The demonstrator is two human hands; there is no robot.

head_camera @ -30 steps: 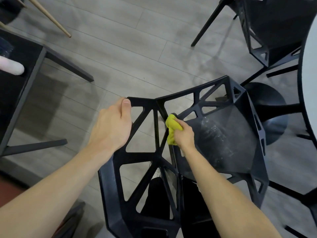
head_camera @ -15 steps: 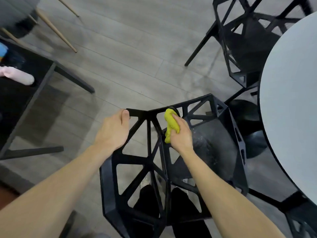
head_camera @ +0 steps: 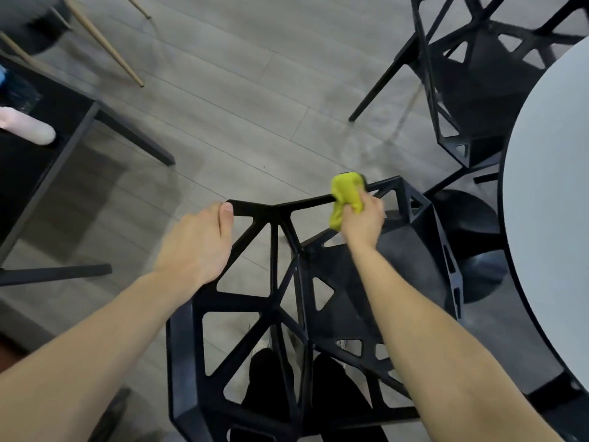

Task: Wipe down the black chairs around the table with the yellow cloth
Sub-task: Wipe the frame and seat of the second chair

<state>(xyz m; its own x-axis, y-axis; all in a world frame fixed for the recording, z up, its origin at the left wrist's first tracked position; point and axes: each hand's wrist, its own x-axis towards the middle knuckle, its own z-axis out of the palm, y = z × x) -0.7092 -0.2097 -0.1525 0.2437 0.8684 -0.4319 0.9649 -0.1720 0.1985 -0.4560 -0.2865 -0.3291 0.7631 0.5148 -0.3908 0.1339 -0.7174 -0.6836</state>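
Note:
A black lattice chair (head_camera: 274,301) stands right below me, its backrest towards me and its seat towards the table. My left hand (head_camera: 197,244) grips the top left corner of the backrest, thumb lying on the rail. My right hand (head_camera: 363,218) grips the bunched yellow cloth (head_camera: 345,194) and presses it on the top rail towards the chair's right corner. A second black chair (head_camera: 471,90) stands at the upper right, partly tucked under the table.
The round white table (head_camera: 551,193) fills the right edge, its black pedestal base (head_camera: 471,247) beside the near chair. A black side table (head_camera: 47,148) with a pink object (head_camera: 28,126) is on the left. Wooden legs (head_camera: 105,43) cross the upper left. Grey plank floor lies between.
My right hand has slid the yellow cloth rightwards along the backrest's top rail, from near its middle towards the right corner. My left hand keeps its grip. The view shifted right.

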